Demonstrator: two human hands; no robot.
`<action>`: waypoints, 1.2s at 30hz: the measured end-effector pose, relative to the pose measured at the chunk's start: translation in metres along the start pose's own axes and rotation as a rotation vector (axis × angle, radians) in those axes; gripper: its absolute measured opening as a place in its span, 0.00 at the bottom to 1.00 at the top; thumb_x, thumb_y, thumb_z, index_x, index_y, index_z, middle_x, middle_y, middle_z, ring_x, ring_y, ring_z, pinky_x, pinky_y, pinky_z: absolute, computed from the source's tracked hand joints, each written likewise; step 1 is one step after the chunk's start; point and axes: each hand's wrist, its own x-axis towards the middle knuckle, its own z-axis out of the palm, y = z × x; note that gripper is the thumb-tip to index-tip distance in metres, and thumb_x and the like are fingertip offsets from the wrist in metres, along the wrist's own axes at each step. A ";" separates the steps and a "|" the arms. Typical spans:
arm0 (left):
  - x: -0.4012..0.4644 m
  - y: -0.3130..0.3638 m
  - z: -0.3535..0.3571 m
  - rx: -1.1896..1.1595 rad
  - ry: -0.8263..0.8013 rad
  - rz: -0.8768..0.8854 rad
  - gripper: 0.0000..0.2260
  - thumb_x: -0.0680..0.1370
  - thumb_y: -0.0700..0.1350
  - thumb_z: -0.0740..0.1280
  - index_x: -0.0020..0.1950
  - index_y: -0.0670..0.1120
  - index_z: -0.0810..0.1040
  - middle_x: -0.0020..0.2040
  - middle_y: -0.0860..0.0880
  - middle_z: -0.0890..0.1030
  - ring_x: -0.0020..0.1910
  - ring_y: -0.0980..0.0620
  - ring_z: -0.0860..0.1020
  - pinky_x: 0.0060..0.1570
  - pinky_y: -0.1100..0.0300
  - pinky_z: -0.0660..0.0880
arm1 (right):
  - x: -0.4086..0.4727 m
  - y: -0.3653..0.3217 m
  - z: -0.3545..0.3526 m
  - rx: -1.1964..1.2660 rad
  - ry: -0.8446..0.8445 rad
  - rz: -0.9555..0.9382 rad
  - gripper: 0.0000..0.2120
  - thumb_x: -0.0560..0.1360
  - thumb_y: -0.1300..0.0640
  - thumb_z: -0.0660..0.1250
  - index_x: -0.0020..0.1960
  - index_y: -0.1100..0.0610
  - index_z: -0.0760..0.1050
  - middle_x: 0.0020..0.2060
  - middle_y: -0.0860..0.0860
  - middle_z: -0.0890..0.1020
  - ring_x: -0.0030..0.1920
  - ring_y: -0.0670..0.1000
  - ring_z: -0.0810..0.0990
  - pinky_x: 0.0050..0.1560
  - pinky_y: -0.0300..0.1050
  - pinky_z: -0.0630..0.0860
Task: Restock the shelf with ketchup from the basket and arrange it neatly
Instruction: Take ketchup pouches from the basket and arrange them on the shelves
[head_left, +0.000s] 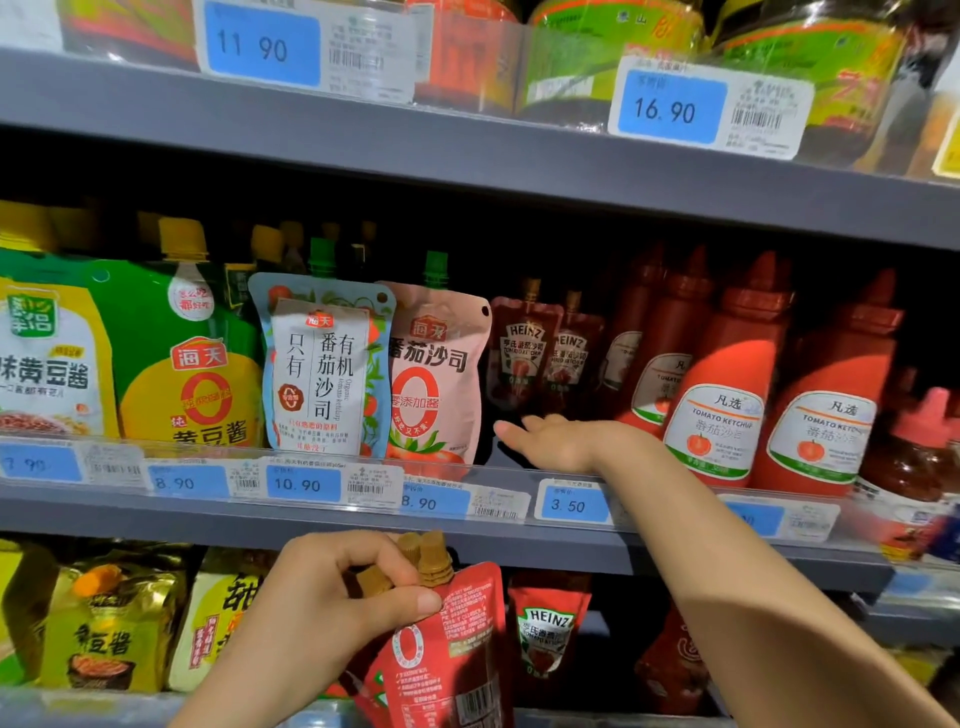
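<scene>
My left hand (332, 603) grips several red ketchup pouches (441, 654) by their brown caps, low in front of the middle shelf's edge. My right hand (556, 441) reaches onto the middle shelf (571, 540) with fingers stretched out flat and nothing in it. It lies just in front of two small dark Heinz ketchup pouches (522, 353) that stand far back in their row. No basket is in view.
Left of the Heinz row stand a pink tomato pouch (436, 384) and a pale blue one (322, 369). Red ketchup squeeze bottles (727, 384) stand to the right. Green and yellow sauce pouches fill the left. Jars line the top shelf; more pouches sit on the lower shelf.
</scene>
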 end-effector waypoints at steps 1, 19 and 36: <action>0.000 0.001 0.000 -0.004 -0.002 -0.014 0.09 0.56 0.54 0.75 0.29 0.51 0.82 0.38 0.49 0.85 0.40 0.51 0.82 0.42 0.53 0.79 | 0.001 -0.001 0.000 -0.001 0.000 0.013 0.36 0.77 0.32 0.42 0.78 0.51 0.43 0.77 0.52 0.44 0.77 0.56 0.43 0.74 0.58 0.44; -0.003 -0.002 0.006 -0.030 0.023 0.011 0.07 0.54 0.53 0.75 0.27 0.52 0.82 0.40 0.59 0.84 0.45 0.63 0.80 0.41 0.65 0.76 | 0.002 -0.025 -0.012 -0.084 -0.067 0.001 0.37 0.77 0.31 0.45 0.78 0.52 0.47 0.77 0.52 0.51 0.76 0.57 0.52 0.73 0.54 0.52; -0.020 0.050 0.029 -0.263 0.160 0.174 0.11 0.59 0.51 0.75 0.33 0.45 0.81 0.28 0.44 0.79 0.29 0.51 0.76 0.32 0.58 0.71 | -0.160 0.014 0.076 0.771 0.380 -0.541 0.17 0.64 0.53 0.78 0.49 0.46 0.75 0.45 0.40 0.82 0.45 0.39 0.81 0.44 0.31 0.76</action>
